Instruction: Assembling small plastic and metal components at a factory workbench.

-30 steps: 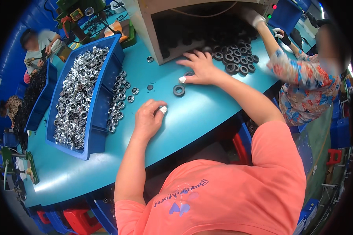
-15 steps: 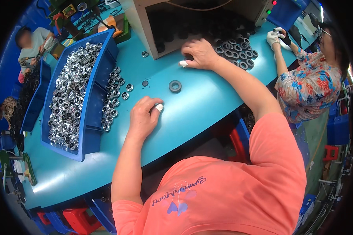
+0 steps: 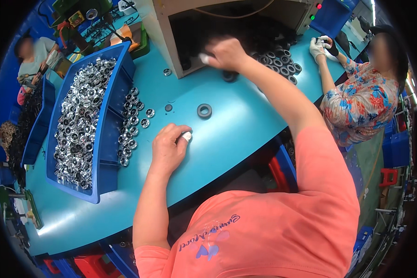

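Observation:
My right hand (image 3: 227,53) reaches to the mouth of a cream metal box (image 3: 161,37); its fingers are smeared by motion, so any hold is unclear. Just below that wrist a dark ring (image 3: 229,76) lies on the table. Several more black rings (image 3: 282,62) are heaped at the box's opening, right of my forearm. One grey-black ring (image 3: 204,110) lies alone on the blue-green table between my hands. My left hand (image 3: 167,148) rests on the table with curled fingers pressed against the white-wrapped thumb; whatever it may hold is hidden.
A long blue bin (image 3: 97,185) full of shiny silver-and-black wheels stands at left, with loose wheels (image 3: 130,120) along its right side. A small dark disc (image 3: 168,108) lies nearby. At right a co-worker in a flowered shirt (image 3: 361,97) works in white gloves; another person sits far left.
My right hand has moved a little left and toward the box. A dark ring now shows below its wrist. My left hand stays by the lone ring; the view has shifted slightly.

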Tool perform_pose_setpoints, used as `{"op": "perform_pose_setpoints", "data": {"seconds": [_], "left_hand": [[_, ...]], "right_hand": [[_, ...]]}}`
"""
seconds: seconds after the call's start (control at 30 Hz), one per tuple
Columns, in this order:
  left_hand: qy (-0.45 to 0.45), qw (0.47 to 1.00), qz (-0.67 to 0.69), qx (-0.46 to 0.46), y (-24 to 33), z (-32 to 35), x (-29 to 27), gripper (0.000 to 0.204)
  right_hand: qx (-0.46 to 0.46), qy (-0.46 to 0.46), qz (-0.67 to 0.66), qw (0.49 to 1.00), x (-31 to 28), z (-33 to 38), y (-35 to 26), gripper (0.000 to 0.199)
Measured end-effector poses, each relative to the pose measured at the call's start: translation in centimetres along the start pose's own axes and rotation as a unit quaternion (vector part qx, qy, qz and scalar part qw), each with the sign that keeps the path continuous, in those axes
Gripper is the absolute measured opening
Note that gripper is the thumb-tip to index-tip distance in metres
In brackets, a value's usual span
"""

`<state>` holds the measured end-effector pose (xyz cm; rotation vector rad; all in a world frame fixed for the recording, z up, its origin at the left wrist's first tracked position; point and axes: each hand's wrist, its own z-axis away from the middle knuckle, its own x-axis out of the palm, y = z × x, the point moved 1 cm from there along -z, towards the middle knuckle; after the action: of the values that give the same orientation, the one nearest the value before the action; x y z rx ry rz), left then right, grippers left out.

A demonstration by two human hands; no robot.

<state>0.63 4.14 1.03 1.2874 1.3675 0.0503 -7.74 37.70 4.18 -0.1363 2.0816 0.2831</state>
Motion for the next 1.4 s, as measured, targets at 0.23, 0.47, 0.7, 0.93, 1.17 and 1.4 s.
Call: {"op": "perform_pose_setpoints", "data": {"seconds": [0.23,0.47,0.7,0.93,1.17,1.4], "left_hand": [[-0.007,0.998,0.059,-0.028,0.0,-0.2,-0.2,0.016],[0.0,1.0,-0.007,0.01,0.6,0.3,0.2,0.014],[0.004,0.999,-0.04,0.028,1.4,0.3,0.4,0.014],[0.003,0.999,-0.029,0.021,0.9,0.2,0.2,0.016],[-0.01,1.0,-0.022,0.02,0.6,0.2,-0.1,0.021],[-0.009,1.0,-0.001,0.01,0.3,0.3,-0.2,0.022]], "right_hand": [[0.106,0.0,-0.008,0.994,0.6,-2.6,0.8,0.055],[0.292,0.0,0.065,0.954,-10.5,15.6,0.4,0.098],[0.346,-0.097,0.066,0.931,-7.0,18.8,1.9,0.095],[0.233,-0.07,0.001,0.97,-2.4,10.3,0.4,0.084],[0.161,0.053,0.046,0.984,0.3,4.3,1.3,0.044],[0.204,-0.138,-0.035,0.968,0.4,3.4,0.9,0.087]]}}
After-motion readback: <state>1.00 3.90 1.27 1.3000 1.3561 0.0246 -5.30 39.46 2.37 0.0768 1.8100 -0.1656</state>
